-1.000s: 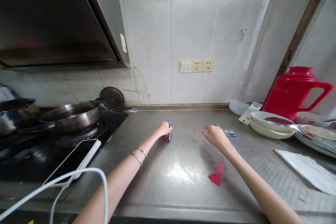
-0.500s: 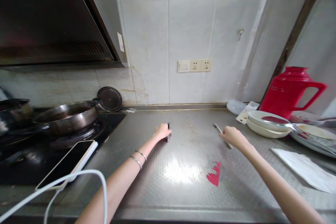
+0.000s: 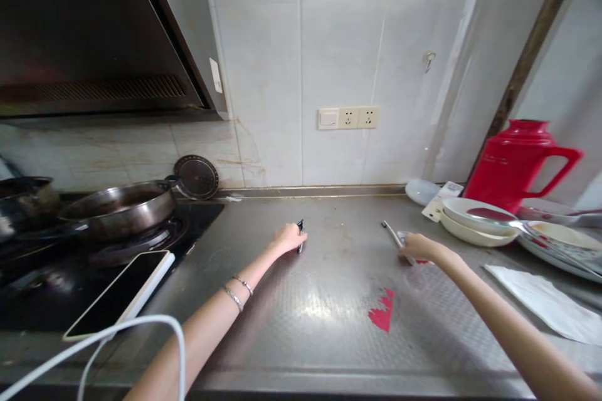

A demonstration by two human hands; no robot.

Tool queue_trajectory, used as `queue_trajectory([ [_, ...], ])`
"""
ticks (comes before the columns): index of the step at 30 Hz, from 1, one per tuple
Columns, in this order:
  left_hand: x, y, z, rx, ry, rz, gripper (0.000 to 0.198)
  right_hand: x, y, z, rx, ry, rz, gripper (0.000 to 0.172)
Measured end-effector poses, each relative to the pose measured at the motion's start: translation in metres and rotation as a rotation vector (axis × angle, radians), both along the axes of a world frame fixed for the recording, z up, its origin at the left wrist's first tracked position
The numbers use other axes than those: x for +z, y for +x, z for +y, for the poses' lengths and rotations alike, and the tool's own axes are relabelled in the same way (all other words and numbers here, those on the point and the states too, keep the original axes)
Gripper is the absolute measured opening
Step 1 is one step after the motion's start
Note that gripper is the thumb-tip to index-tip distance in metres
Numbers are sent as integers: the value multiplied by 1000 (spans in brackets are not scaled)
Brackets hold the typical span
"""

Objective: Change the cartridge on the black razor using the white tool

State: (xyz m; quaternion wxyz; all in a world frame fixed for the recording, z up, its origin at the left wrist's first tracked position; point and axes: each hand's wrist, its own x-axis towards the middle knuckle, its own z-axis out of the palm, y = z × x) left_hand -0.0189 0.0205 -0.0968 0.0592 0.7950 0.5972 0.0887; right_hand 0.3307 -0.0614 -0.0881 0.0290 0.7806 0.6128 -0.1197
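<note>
My left hand (image 3: pixel 288 238) is closed on a small dark and silver item (image 3: pixel 300 244) at the middle of the steel counter (image 3: pixel 338 276); the fingers hide part of it. To the right, the fingers of my right hand (image 3: pixel 416 247) are pressed together around something with clear and red parts that I cannot make out. A thin white stick with a dark tip (image 3: pixel 392 232) lies slanted on the counter and runs beside those fingers. Nearer the front edge is a jagged red patch (image 3: pixel 383 312).
At the left, a steel pan (image 3: pixel 123 207) sits on the black stove, with a phone (image 3: pixel 117 294) and a white cable (image 3: pixel 141 321) in front. A red thermos (image 3: pixel 512 166), stacked plates (image 3: pixel 480 222) and a white cloth (image 3: pixel 545 301) are at the right.
My right hand has shifted slightly right and down, and a clear and red item now shows by its fingers. The left forearm has moved slightly left, with that hand still on the dark item.
</note>
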Motion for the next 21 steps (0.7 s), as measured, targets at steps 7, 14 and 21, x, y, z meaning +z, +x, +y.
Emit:
queue_trajectory([
  [7,-1,6,-3,31,-28,28,30,-8,1,3,142,89,-76,21],
  [14,-2,12,-4,78,-15,39,32,-12,1,-5,210,172,-114,25],
  [21,-3,18,-3,88,0,39,31,-1,-51,-4,291,284,-95,31],
])
